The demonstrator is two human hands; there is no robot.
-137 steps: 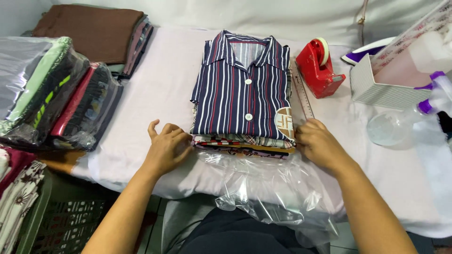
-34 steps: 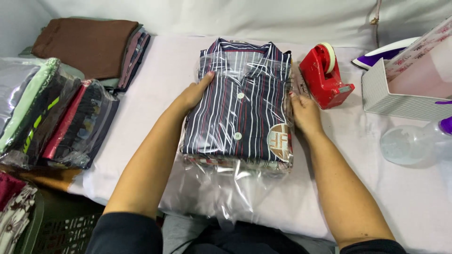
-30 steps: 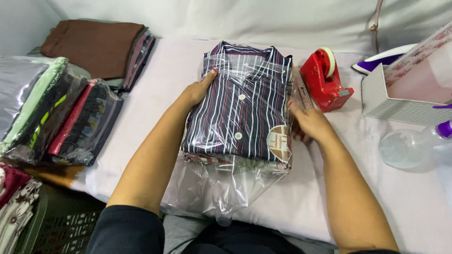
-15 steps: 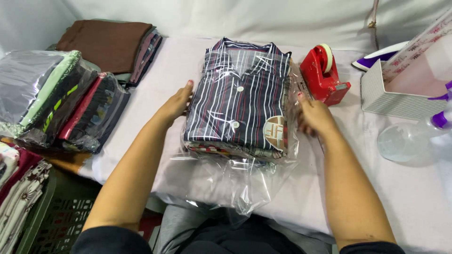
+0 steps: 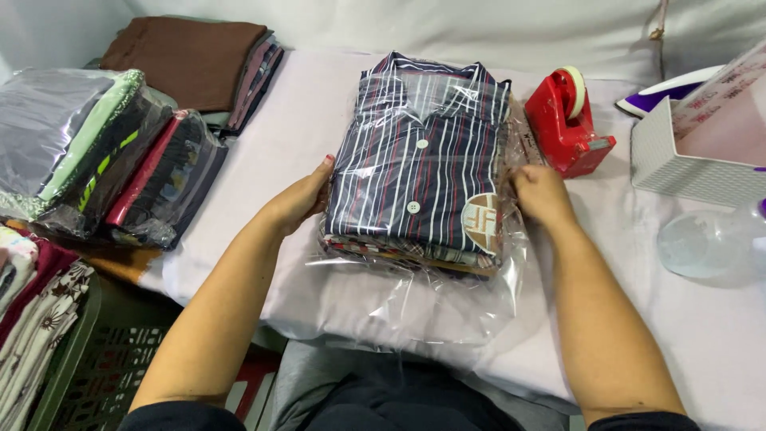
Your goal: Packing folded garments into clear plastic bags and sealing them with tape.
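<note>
- Head view looks down on a white padded table (image 5: 263, 152) where a stack of folded shirts (image 5: 419, 172) sits inside a clear plastic bag (image 5: 415, 307), held from both sides.
- Left hand (image 5: 303, 199) presses flat against the stack's left edge, fingers extended and thumb on top; it braces the side through the plastic, not clenched round anything.
- Right hand (image 5: 542, 195) sits on the opposite edge, fingers curled and pinching the bag film against the stack, seemingly to keep the pile square while the plastic is drawn snug.
- Between the two hands lies the top shirt, dark with thin white and red stripes and white buttons, collar pointing away from the person; a round brown tag (image 5: 480, 223) sits just inboard of the right hand.
- Toward the person from the grip, the bag's open end lies loose and crumpled over the table edge, unsealed.
- Just beyond the right hand stands a red tape dispenser (image 5: 566, 120), within easy reach; farther out on that side are a white basket (image 5: 690, 160) and a clear plastic lid (image 5: 710, 243).
- Well outside the left hand, bagged folded clothes (image 5: 120, 160) lean in a row, with a brown folded pile (image 5: 187, 60) behind them.
</note>
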